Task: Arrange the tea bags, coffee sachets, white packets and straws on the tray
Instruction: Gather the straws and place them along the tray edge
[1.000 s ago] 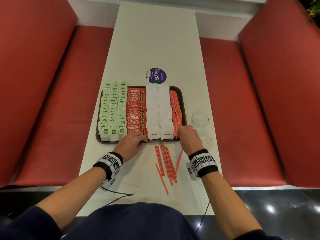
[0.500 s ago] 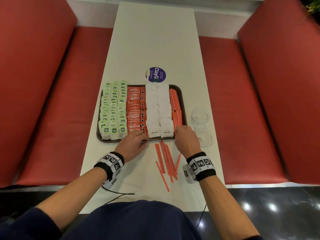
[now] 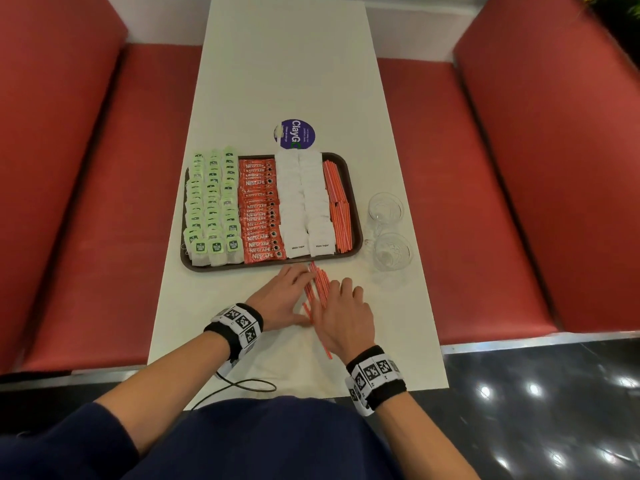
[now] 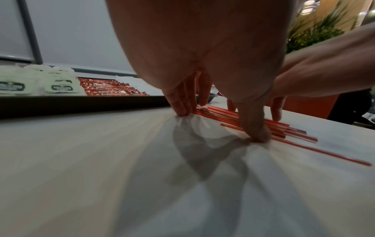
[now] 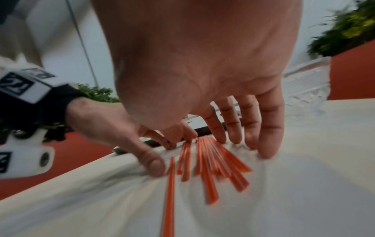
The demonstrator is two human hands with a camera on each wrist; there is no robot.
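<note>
A dark brown tray (image 3: 356, 216) on the white table holds green tea bags (image 3: 213, 206), red coffee sachets (image 3: 258, 216), white packets (image 3: 304, 202) and a row of orange straws (image 3: 337, 206). Several loose orange straws (image 3: 318, 285) (image 4: 253, 121) (image 5: 211, 163) lie on the table just in front of the tray. My left hand (image 3: 284, 299) (image 4: 219, 121) and right hand (image 3: 343, 306) (image 5: 221, 146) flank this bunch, fingers straight with tips on the table, pressing the straws together from both sides. Neither hand grips a straw.
Two clear glass cups (image 3: 386, 207) (image 3: 393, 251) stand right of the tray. A round purple sticker (image 3: 294, 134) lies behind the tray. Red bench seats (image 3: 485, 168) run along both sides. A black cable (image 3: 242, 386) hangs at the table's near edge.
Both hands drew back from the tray's front edge and came down beside the loose straws. The straws, spread out before, now lie closer together.
</note>
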